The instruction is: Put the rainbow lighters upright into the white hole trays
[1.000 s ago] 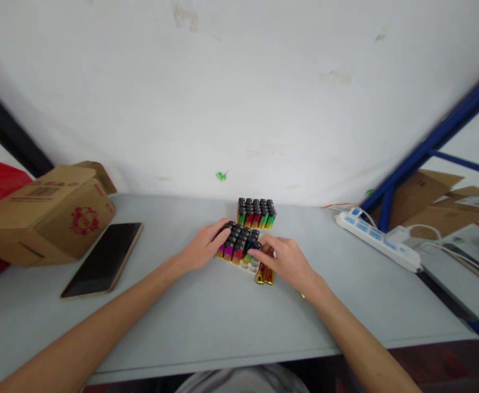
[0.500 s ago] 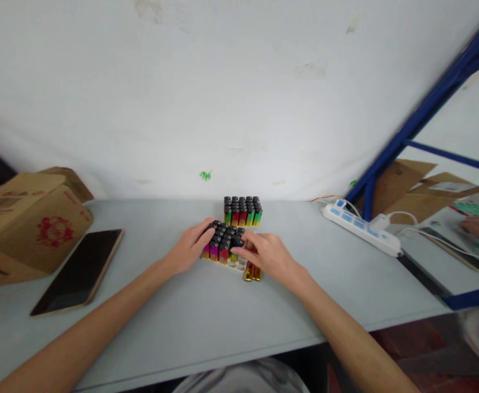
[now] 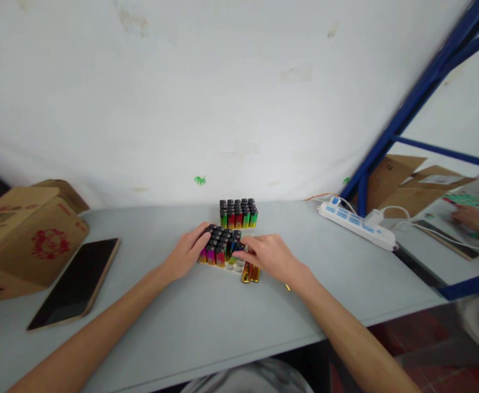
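Several black-topped, brightly coloured lighters (image 3: 220, 252) stand packed together in a pale tray (image 3: 230, 268) with round holes at its front right. My left hand (image 3: 188, 250) is wrapped round the left side of this group. At its right side, my right hand (image 3: 266, 254) pinches a dark-topped lighter (image 3: 238, 248) between thumb and fingers. Gold pieces (image 3: 250, 272) lie beside the tray below my right hand. Behind, a second block of upright lighters (image 3: 238, 213) stands near the wall.
A cardboard box (image 3: 30, 234) and a dark tablet (image 3: 75, 284) sit at the left. On the right are a white power strip (image 3: 356, 224) with cables, a blue metal frame (image 3: 362, 194), and another person's hand (image 3: 474, 218).
The whole view has shifted slightly. My right hand still pinches the lighter near the tray's right side, and a small yellow piece now shows beside my right wrist.
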Action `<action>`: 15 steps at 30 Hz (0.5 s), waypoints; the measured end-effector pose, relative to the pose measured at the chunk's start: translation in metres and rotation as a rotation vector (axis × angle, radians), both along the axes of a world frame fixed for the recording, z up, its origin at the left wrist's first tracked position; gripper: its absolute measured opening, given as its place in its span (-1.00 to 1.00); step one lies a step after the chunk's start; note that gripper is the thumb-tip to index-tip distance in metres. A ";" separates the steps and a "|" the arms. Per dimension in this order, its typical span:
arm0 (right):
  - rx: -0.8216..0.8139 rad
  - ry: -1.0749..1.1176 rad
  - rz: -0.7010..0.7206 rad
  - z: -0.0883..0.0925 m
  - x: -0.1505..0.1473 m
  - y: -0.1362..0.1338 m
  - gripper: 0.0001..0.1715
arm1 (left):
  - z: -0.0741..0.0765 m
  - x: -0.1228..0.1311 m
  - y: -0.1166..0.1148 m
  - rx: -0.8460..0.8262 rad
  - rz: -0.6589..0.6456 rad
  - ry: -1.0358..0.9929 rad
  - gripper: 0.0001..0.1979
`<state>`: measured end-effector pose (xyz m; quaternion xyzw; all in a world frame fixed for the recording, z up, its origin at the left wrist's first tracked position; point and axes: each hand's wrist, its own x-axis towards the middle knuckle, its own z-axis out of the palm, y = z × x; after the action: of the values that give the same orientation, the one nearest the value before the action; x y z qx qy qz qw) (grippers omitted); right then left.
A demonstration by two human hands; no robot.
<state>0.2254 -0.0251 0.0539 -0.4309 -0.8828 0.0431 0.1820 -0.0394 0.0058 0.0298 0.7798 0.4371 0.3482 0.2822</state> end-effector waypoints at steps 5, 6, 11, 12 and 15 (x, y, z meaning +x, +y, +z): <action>-0.091 -0.024 -0.069 0.002 -0.011 -0.004 -0.58 | 0.000 0.000 0.000 0.000 0.013 0.007 -0.46; -0.109 -0.017 -0.072 0.005 -0.009 -0.004 -0.54 | 0.001 0.000 0.000 -0.001 0.012 0.009 -0.46; -0.100 0.073 -0.170 0.017 0.038 0.010 -0.53 | 0.001 0.000 -0.001 -0.009 0.008 0.029 -0.45; -0.079 0.076 -0.209 0.017 0.053 0.014 -0.58 | 0.001 0.000 -0.001 -0.010 0.008 0.028 -0.45; -0.079 0.064 -0.245 0.014 0.090 0.026 -0.74 | 0.001 0.000 -0.002 -0.009 0.005 0.015 -0.46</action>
<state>0.3152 0.0008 0.0680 -0.5410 -0.8147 0.0691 0.1970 -0.0392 0.0036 0.0308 0.7800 0.4427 0.3412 0.2816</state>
